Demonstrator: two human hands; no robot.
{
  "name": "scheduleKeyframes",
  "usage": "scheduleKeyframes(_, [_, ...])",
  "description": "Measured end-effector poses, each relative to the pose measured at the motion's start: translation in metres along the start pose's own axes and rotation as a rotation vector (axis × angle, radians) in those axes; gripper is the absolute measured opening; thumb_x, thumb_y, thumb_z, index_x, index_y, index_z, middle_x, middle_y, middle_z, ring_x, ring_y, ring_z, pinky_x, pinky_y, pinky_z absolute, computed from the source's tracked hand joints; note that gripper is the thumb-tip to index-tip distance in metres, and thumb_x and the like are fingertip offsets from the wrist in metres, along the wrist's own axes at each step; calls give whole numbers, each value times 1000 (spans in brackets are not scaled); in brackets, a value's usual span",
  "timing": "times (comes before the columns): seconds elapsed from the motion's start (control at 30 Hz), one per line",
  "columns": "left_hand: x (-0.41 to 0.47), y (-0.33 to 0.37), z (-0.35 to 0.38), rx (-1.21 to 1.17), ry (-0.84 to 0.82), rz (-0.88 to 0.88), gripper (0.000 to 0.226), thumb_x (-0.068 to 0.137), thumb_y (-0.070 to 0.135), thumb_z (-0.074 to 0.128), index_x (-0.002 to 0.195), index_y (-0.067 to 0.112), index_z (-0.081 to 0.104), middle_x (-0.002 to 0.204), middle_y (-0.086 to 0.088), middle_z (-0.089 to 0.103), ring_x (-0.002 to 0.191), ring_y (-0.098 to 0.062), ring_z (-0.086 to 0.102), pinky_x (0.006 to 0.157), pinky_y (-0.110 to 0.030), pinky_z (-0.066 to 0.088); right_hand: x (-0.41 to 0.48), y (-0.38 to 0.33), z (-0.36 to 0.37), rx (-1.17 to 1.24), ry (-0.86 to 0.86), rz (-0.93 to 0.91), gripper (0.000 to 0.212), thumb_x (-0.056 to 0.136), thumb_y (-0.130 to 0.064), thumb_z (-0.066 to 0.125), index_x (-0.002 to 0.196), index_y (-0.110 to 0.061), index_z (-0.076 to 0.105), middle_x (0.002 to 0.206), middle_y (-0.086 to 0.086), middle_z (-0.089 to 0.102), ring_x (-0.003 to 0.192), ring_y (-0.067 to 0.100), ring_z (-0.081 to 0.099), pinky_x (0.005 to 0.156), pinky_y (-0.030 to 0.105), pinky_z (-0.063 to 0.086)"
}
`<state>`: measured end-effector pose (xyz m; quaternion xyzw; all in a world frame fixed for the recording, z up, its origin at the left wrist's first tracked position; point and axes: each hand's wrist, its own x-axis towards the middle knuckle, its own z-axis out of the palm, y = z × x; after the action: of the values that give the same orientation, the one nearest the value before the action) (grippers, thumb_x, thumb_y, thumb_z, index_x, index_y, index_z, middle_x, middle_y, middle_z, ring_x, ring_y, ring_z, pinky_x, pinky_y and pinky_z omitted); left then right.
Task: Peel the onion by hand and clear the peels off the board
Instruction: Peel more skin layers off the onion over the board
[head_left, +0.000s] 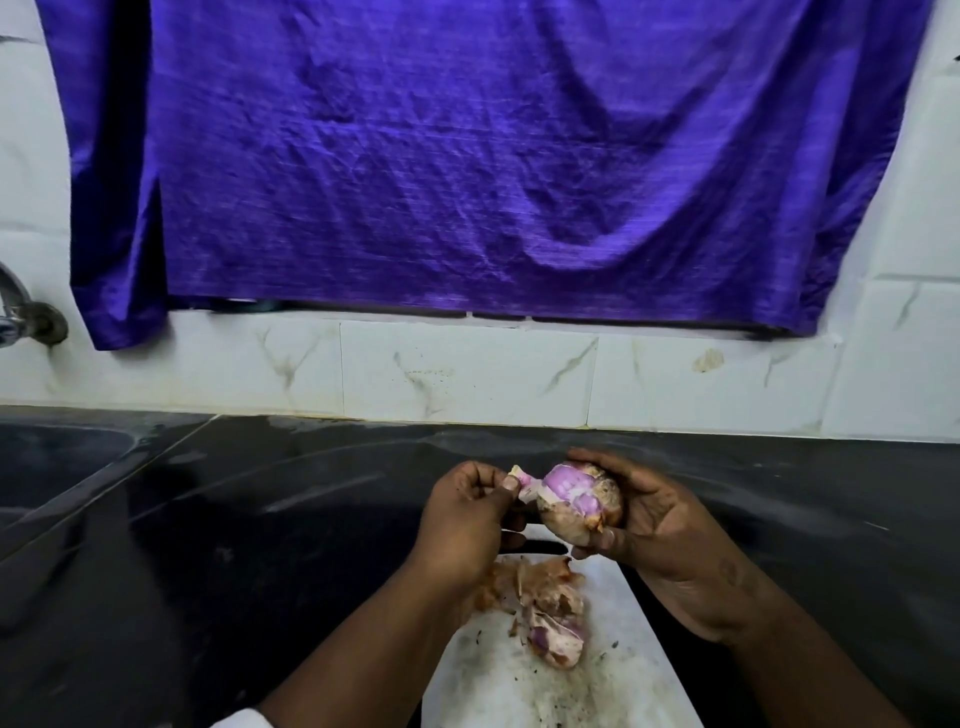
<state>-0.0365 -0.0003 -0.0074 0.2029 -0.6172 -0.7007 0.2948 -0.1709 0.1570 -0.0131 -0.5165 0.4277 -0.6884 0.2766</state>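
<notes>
Our left hand (467, 514) pinches a loose strip of peel (524, 486) while our right hand (654, 519) cups the half-bared onion (579, 501) above the white board (623, 649), where shed peels (545, 613) lie heaped. The papery skin looks light and tear-prone, so we judge it is best gripped close to the bulb.

We list: one creased purple cloth (467, 156) hanging on the wall; white veined wall tiles (467, 369) beneath it, one bearing a brownish mark (708, 359); one glossy black countertop (260, 519); one dark sink basin (57, 457) at far left; one metal tap (15, 306) wall-mounted above the basin.
</notes>
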Motion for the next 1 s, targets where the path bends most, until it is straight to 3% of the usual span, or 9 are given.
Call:
scheduleKeyframes(0.17, [-6,1,0,118,45,5,17,104,10,60,87,8,63,72,-7,71,59,-11,66,53,-26,52,-3,-8,8,70,78,2,71,69,-21,96,134,-21,67,132,8,69,115,27,70,80,33,62])
scheduleKeyframes(0.27, [-6,0,0,335,69,69,13,101,16,66,91,7,66,90,-13,75,80,-24,71,70,-38,55,-4,-15,5,185,147,-20,71,63,-30,99,129,-29,71,128,-1,72,107,19,73,77,28,62])
scheduleKeyframes(0.33, [-8,-1,1,480,-20,171,9,96,14,71,87,15,68,86,-3,75,79,-18,72,72,-38,57,-3,-18,2,223,160,-34,73,67,-29,97,134,-29,68,128,-1,71,106,17,73,78,27,62])
scheduleKeyframes(0.43, [-9,-6,2,594,-148,272,21,86,2,72,79,22,68,80,6,72,60,-1,62,58,-25,52,-2,-14,1,159,109,-4,79,74,-23,92,145,-21,58,136,7,66,110,25,71,82,32,62])
scheduleKeyframes(0.6, [-12,2,5,433,-171,305,23,90,-1,67,72,13,73,69,6,71,62,-2,69,56,-13,51,-3,-12,1,167,126,32,69,72,-17,94,135,-20,64,132,10,68,110,31,72,74,39,65])
scheduleKeyframes(0.7, [-10,3,5,361,-89,402,25,97,11,63,74,11,72,71,-5,68,69,-23,67,61,-36,55,-3,-11,0,189,180,45,60,69,-20,96,123,-21,70,126,11,71,104,29,73,71,35,64])
scheduleKeyframes(0.8, [-11,7,5,290,10,551,15,99,18,66,91,23,78,87,8,76,84,-8,72,71,-23,57,-2,-7,0,207,181,66,58,74,-24,92,126,-15,69,125,16,69,98,28,73,65,33,62])
scheduleKeyframes(0.87, [-13,9,4,314,19,668,15,96,19,70,106,24,79,100,11,77,95,-10,73,76,-19,57,-1,-6,0,201,164,81,59,80,-27,88,132,-10,65,127,18,67,97,28,72,63,32,60])
scheduleKeyframes(1.0, [-13,8,6,372,17,729,16,93,12,76,105,21,82,95,12,77,91,-6,74,73,-12,53,-1,-5,0,185,177,110,60,81,-33,86,132,-9,65,126,16,69,95,27,72,62,31,60])
